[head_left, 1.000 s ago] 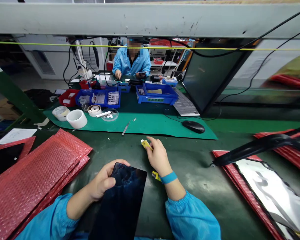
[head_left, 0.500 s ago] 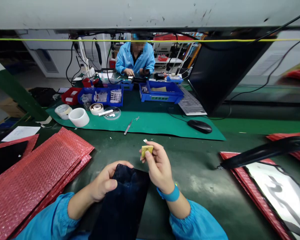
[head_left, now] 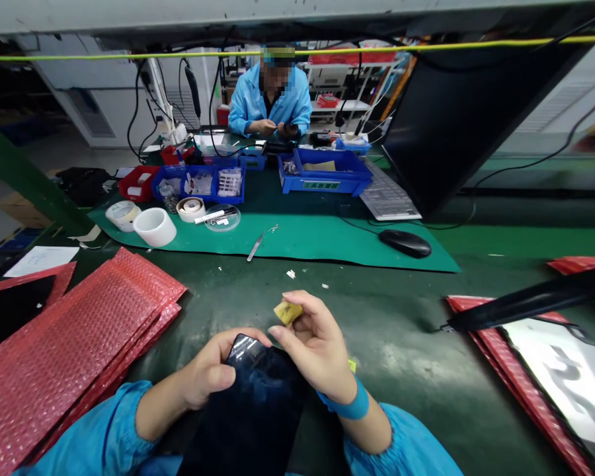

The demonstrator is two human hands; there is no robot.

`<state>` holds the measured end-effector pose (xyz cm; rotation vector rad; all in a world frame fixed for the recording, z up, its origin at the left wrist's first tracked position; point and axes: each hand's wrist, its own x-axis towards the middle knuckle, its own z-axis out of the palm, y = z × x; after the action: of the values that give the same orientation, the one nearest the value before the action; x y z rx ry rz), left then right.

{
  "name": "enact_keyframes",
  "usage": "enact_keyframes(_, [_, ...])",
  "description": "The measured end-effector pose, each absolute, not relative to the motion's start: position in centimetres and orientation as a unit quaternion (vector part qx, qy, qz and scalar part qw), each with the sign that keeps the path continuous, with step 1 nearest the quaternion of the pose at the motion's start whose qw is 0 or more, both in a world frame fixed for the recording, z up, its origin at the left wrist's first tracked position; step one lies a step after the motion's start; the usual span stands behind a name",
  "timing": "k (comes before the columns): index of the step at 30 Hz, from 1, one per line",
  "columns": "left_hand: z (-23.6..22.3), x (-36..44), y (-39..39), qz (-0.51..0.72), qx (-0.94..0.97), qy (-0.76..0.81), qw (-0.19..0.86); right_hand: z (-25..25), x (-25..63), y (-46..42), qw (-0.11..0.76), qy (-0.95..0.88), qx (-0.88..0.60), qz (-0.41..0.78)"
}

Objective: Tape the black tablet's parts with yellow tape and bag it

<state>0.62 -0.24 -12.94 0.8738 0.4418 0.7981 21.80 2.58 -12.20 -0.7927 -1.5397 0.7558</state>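
My left hand (head_left: 211, 370) grips the upper left edge of a black glossy screen panel (head_left: 258, 410), thumb on its face and fingers behind. The panel is tilted, and its lower end runs out of view. Close to its top right corner, my right hand (head_left: 322, 347) holds a small yellow square piece (head_left: 287, 312) with a dark mark on it, between its fingers. The thumb is off the piece's face and near the panel's top edge. Whether the piece is paper or foam I cannot tell. A blue band (head_left: 350, 402) circles my right wrist.
Red bubble-wrap pouches (head_left: 79, 344) lie at left; a black-handled tool (head_left: 535, 304) reaches in from the right over more pouches. Tweezers (head_left: 256, 246), a mouse (head_left: 405, 243), tape rolls (head_left: 155, 227) and blue bins (head_left: 327, 173) are ahead. A co-worker (head_left: 270, 99) sits opposite.
My right hand has come lower and closer to the panel's top edge. Its thumb has left the yellow piece's face, and the piece has tilted. Across the table, the co-worker's hands have come together.
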Motion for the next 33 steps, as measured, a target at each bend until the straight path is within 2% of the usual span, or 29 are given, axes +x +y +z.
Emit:
enact_keyframes(7, [-13.3,0.6,-0.4,0.323,0.427,0.203,0.820,-11.1,22.1,2.2,0.529,-0.718,-0.320,0.321])
enact_keyframes(18, [-13.2,0.7,-0.2,0.328,0.471,0.206,0.792,-11.3,22.0,2.4,0.461,-0.812,-0.234,0.271])
enact_keyframes(24, [-12.9,0.9,0.0,0.328,0.488,0.216,0.780,-11.2,21.8,2.4,0.462,-0.816,-0.228,0.262])
enact_keyframes(33, [-13.1,0.7,-0.2,0.339,0.506,0.221,0.762,-11.4,21.2,2.2,0.477,-0.835,-0.225,0.154])
